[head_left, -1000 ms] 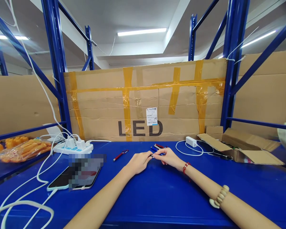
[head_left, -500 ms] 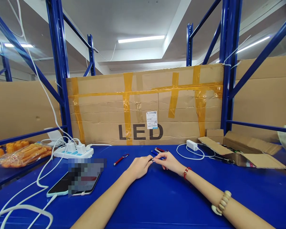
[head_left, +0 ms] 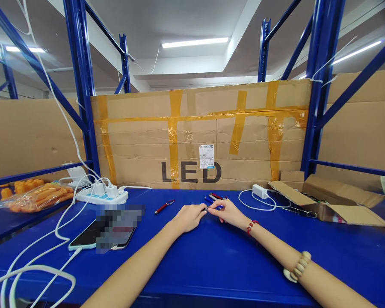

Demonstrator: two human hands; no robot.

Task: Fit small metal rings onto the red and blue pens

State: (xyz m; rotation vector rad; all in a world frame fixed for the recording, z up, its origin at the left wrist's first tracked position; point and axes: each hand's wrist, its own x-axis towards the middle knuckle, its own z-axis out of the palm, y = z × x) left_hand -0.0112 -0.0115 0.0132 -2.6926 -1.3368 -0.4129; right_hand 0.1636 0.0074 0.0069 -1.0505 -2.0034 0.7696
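My left hand (head_left: 188,218) rests over the blue tabletop with its fingers closed. My right hand (head_left: 231,213) meets it, thumb and fingers pinched. Between the touching fingertips is a small dark, shiny piece (head_left: 206,209), mostly covered by the fingers; its kind cannot be made out. A red pen (head_left: 164,207) lies to the left of my left hand. Just behind my right hand, another red pen (head_left: 217,196) and a blue pen (head_left: 208,199) lie close together, partly hidden by the hand.
Two phones, one plain (head_left: 85,237) and one blurred over (head_left: 128,239), lie left by a white power strip (head_left: 102,197) and loose cables. A bag of orange parts (head_left: 40,196) sits far left. Right are a white charger (head_left: 259,191) and an open carton (head_left: 324,209). Cardboard (head_left: 141,145) stands behind.
The view has shifted slightly, so the background sits a little higher. Both hands stay together at the small dark piece, with hardly any change in their fingers.
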